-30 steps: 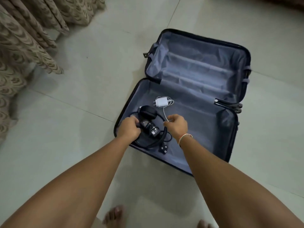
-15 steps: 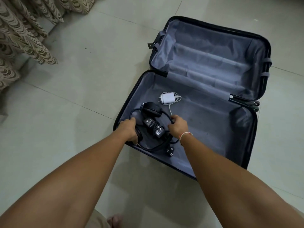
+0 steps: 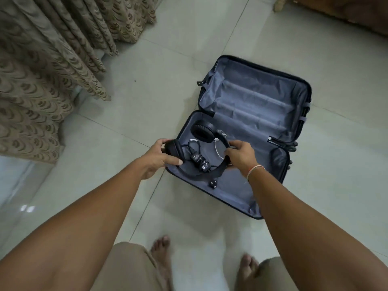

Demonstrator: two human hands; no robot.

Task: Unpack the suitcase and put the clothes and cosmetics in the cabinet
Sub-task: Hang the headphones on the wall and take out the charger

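Currently, we record:
Suitcase: open on floor.
Left hand: we see it gripping a headphones earcup over the suitcase's near half.
Right hand: gripping the headband.

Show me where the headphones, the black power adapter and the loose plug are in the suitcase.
headphones [image 3: 203, 133], head view, on the far ear cushion.
black power adapter [image 3: 199, 161], head view, on its labelled body.
loose plug [image 3: 213, 183], head view, on its pinned face.

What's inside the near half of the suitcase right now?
Black headphones gripped by the left hand and right hand, a black adapter, its plug, a white cable. The headphones cover the cable's far end.
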